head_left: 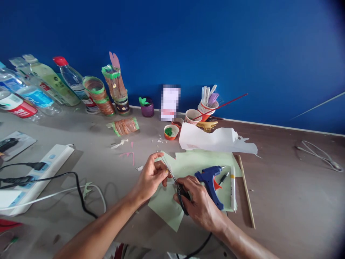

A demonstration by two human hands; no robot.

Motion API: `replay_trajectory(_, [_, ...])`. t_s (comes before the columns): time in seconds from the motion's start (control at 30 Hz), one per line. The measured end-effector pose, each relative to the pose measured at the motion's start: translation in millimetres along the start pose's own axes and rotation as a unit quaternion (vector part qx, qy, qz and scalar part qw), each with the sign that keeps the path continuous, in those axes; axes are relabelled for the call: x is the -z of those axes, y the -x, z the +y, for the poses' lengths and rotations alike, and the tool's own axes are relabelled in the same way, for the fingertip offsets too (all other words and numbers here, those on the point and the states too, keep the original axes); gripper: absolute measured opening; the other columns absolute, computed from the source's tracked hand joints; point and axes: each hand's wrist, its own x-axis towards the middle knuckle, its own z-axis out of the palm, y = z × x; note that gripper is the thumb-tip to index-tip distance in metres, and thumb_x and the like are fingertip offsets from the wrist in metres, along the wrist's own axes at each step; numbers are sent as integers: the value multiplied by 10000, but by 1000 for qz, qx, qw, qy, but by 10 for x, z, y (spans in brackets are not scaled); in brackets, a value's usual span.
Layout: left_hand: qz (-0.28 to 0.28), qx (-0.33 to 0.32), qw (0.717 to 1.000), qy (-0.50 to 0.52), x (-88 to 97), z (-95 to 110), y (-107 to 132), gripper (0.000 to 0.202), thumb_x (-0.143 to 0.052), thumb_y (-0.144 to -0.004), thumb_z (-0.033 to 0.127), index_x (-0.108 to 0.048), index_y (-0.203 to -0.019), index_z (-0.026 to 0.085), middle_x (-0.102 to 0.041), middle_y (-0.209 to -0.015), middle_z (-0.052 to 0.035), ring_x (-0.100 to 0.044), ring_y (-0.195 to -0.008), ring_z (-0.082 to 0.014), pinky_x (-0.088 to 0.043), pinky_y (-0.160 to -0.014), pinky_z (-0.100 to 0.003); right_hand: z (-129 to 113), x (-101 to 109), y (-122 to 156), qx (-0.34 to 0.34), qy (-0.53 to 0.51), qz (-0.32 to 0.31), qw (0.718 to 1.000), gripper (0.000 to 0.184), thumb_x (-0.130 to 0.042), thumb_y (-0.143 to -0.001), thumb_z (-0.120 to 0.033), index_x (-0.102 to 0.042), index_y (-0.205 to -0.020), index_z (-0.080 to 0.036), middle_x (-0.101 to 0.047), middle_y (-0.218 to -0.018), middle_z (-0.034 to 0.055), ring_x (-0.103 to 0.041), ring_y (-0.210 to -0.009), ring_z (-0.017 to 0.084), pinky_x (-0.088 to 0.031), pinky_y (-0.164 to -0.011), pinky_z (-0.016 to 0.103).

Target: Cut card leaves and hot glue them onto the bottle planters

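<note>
head | left hand grip pinches paper strip | right hand grip holds scissors | bottle labels unreadable

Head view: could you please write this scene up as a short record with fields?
Left hand: pinches a small pale paper piece
Right hand: grips black-handled metal scissors, blades at the piece
Under hands: pale green paper sheet on grey-brown table
Beside right hand: blue plastic glue gun, white pen, thin wooden stick
Behind: white cut paper sheet, red-and-white paper cup of pens
Far left: clear plastic bottles, white power strip
</note>
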Motion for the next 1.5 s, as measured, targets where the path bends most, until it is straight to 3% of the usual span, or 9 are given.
replay_trajectory(0.23, [-6, -9, 1000, -21, 15, 20, 4, 506, -664, -818, 353, -366, -1192, 185, -585, -700, 42, -516, -512, -83, -421, -507, -218, -28, 47, -9, 7, 21, -6, 1000, 198, -610, -806, -114, -642, -999, -148, -633, -823, 59, -559, -838, 224, -455, -770, 340])
replay_trajectory(0.53, [-5, 2, 999, -45, 40, 46, -2, 483, -650, -801, 266, -391, -1200, 177, -596, -719, 32, -508, -541, -85, -431, -512, -216, -20, 104, -13, -12, 22, -25, 999, 188, -618, -801, -125, -655, -982, -158, -621, -785, 39, -556, -823, 208, -459, -786, 334])
replay_trajectory(0.77, [33, 9, 999, -2, 84, 116, -32, 459, -691, -764, 287, -474, -1158, 192, -573, -732, 35, -599, -655, -130, -446, -531, -227, 64, 135, 11, -60, -67, -12, 996, 213, -562, -824, -234, -647, -1009, -171, -631, -821, 50, -571, -811, 199, -477, -716, 314])
replay_trajectory(0.9, [26, 13, 1000, -7, 80, 95, -35, 355, -693, -779, 299, -545, -1077, 175, -591, -709, 26, -588, -641, -122, -463, -575, -243, 69, 169, 4, -79, -131, -5, 988, 285, -546, -836, -348, -612, -1029, -148, -624, -833, 64, -563, -753, 187, -471, -626, 285])
replay_trajectory(1.03, [44, 20, 999, 16, 67, 63, -48, 355, -724, -754, 309, -540, -1031, 186, -593, -680, 35, -582, -642, -122, -443, -561, -230, 74, 150, 0, -66, -109, 5, 992, 258, -569, -818, -313, -629, -1016, -159, -613, -826, 55, -559, -771, 191, -472, -648, 287])
replay_trajectory(1.2, [53, 31, 998, 4, 80, 50, -54, 218, -720, -753, 311, -578, -829, 165, -606, -680, 18, -552, -606, -101, -434, -587, -239, 94, 125, 29, -58, -126, 18, 990, 318, -573, -823, -342, -617, -1066, -142, -620, -862, 74, -569, -809, 203, -485, -669, 295])
replay_trajectory(1.5, [52, 41, 997, 41, 83, 48, -52, 121, -692, -733, 245, -654, -794, 149, -569, -660, 18, -514, -579, -92, -433, -627, -262, 92, 111, 42, -55, -148, 10, 987, 340, -573, -853, -370, -604, -1094, -132, -601, -826, 54, -534, -744, 169, -475, -638, 270])
